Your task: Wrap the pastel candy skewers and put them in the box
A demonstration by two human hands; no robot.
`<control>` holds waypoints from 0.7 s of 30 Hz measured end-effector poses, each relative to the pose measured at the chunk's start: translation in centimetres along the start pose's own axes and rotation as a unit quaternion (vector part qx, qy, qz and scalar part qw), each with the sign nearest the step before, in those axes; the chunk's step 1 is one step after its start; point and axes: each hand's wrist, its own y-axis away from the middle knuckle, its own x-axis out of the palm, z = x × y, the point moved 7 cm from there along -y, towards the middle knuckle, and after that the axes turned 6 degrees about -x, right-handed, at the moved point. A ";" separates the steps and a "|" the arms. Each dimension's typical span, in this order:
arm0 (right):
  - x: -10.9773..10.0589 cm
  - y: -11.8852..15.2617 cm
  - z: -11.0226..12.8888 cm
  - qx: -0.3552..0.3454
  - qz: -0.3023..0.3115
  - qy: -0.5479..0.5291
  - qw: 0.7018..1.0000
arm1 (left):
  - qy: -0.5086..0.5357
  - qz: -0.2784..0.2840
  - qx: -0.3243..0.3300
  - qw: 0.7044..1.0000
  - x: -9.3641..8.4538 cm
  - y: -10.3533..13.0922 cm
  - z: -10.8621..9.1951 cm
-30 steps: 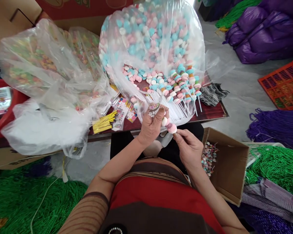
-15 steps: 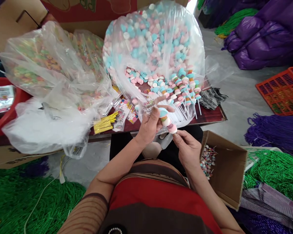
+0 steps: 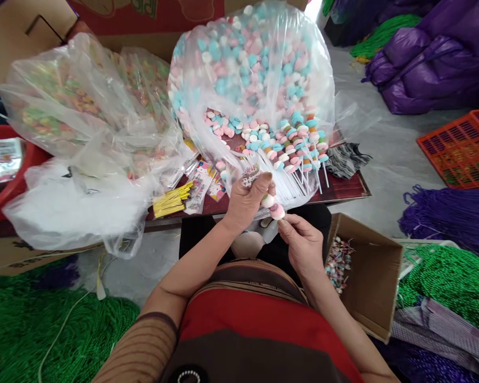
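Observation:
A candy skewer (image 3: 277, 211) with pink, white and purple pieces is between my two hands, over my lap. My left hand (image 3: 248, 201) is wrapped round its upper part, and a small printed wrapper (image 3: 249, 174) shows by those fingers. At the skewer's lower end, my right hand (image 3: 302, 240) pinches beside the last white piece. Just beyond, white sticks (image 3: 284, 186) lie at the table's front edge. Several finished-looking candy skewers (image 3: 299, 141) rest next to the large clear bag (image 3: 259, 64) of pink, blue and white candies.
Bags of ring candies (image 3: 64, 101), yellow ties (image 3: 173, 200) and a red basin (image 3: 27, 183) stand on the left. A cardboard box (image 3: 375, 282) holding wrapped pieces sits at my right. Green cords (image 3: 64, 330) lie on the floor, and an orange crate (image 3: 463, 151) is farther right.
My left hand's fingers have closed over the skewer's upper part, covering the blue piece that showed before. Both hands and the skewer have shifted slightly.

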 end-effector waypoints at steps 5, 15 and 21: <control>0.0 -0.1 -0.1 0.008 -0.017 -0.025 1.000 | -0.014 -0.033 0.024 0.999 0.2 0.3 0.6; -1.2 -0.4 -0.3 -0.014 -0.030 0.004 0.999 | 0.161 -0.026 -0.079 0.983 -1.8 -1.2 -2.1; -0.8 -0.8 0.6 0.004 -0.046 -0.030 0.998 | 0.231 -0.063 -0.130 0.962 -2.6 -1.6 -1.4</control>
